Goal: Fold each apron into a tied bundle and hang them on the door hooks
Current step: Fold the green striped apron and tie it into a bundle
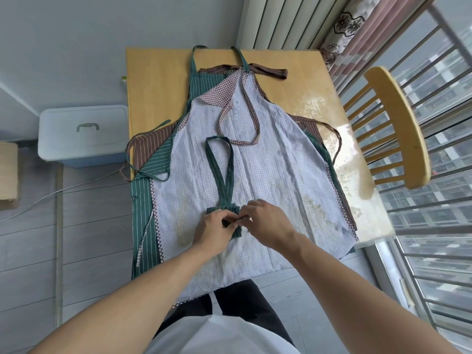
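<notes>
A small green striped apron bundle [224, 210] lies on top of a pale checked apron [268, 169] spread flat over the table. The bundle's neck loop [220, 159] stretches away from me. My left hand [213, 232] and my right hand [268, 223] both pinch a dark green tie strap at the bundle, fingers curled around it. Under the pale apron lie a green striped apron [145, 200] and a brown striped apron [150, 146], their edges showing at the left and top.
The wooden table [158, 80] stands against the wall. A wooden chair [398, 123] is at its right side by the window railing. A white lidded bin [81, 134] and a cardboard box [9, 175] sit on the floor to the left.
</notes>
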The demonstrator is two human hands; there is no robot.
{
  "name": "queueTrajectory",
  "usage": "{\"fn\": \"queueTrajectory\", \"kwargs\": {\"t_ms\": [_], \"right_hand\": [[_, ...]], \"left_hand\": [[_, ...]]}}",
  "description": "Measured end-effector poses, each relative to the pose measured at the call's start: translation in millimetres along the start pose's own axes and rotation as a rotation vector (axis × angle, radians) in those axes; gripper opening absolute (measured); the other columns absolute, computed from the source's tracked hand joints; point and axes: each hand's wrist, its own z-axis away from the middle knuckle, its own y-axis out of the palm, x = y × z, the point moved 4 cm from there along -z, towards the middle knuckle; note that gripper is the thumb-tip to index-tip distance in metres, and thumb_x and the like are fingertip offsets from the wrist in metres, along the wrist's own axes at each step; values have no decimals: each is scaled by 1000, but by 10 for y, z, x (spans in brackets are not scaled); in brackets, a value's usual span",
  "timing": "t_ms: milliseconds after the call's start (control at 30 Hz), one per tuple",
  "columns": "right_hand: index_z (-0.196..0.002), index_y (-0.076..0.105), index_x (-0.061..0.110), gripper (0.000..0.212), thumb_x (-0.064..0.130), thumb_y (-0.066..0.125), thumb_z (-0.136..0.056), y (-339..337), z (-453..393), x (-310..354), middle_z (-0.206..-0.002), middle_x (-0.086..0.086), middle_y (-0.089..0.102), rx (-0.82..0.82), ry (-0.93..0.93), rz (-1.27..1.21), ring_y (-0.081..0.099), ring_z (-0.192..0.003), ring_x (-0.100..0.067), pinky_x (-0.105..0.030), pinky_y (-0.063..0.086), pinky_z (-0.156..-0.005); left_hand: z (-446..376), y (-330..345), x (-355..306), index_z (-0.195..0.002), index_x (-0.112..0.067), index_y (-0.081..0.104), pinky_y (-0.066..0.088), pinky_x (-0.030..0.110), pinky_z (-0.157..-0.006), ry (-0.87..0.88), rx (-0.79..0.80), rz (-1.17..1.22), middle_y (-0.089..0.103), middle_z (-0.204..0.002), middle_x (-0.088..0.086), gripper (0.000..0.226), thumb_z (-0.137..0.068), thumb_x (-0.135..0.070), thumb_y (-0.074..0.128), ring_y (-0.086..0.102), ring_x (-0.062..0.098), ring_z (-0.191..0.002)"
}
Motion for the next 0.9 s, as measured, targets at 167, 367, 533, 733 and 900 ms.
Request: {"fn": "queueTrajectory", "kwargs": {"t_ms": [167, 367, 533, 733, 900], "right_hand": [[-93, 73, 20, 17, 33, 64, -97, -53, -177, 9, -81, 7, 68, 96, 139, -520, 63, -72, -11, -32, 53, -70], [-119, 63, 16, 28, 20, 74, -93, -245, -238, -242, -114, -2, 71, -217, 409, -1401, 72, -94, -19, -34, 59, -85], [-100, 68, 26, 20, 20, 81, -85, 154, -104, -158, -104, 15, 64, 55, 91, -405, 61, -98, -4, -24, 52, -84], [-92, 74, 17, 3, 17, 75, -90, 300, -46, -101, -87, 7, 71, -100, 101, -398, 64, -77, -6, -19, 52, -72], [-95, 80, 16, 9, 17, 71, -94, 337, 40, -40, -76, 2, 67, -286, -26, -267, 59, -70, -13, -23, 49, -65]], "left_hand": [[-9, -33, -23, -88, -33, 71, 53, 32, -58, -66, 13, -5, 68, -75, -15, 20, -94, -50, 62, 65, 9, -68], [-59, -39, 20, -95, -25, 75, 59, 42, -68, -125, 68, 133, 74, -82, -6, 25, -100, -42, 58, 71, 21, -71], [-94, -85, 1, -94, -21, 73, 58, 39, -67, -146, 106, 102, 73, -80, 4, 32, -103, -42, 51, 72, 23, -76], [-99, -113, -24, -94, -7, 67, 49, 29, -55, -175, 129, 92, 69, -78, 5, 49, -106, -46, 40, 61, 8, -57], [-77, -117, -22, -102, -19, 71, 42, 13, -50, -158, 128, 186, 70, -89, -4, 38, -107, -43, 42, 65, 6, -65]]}}
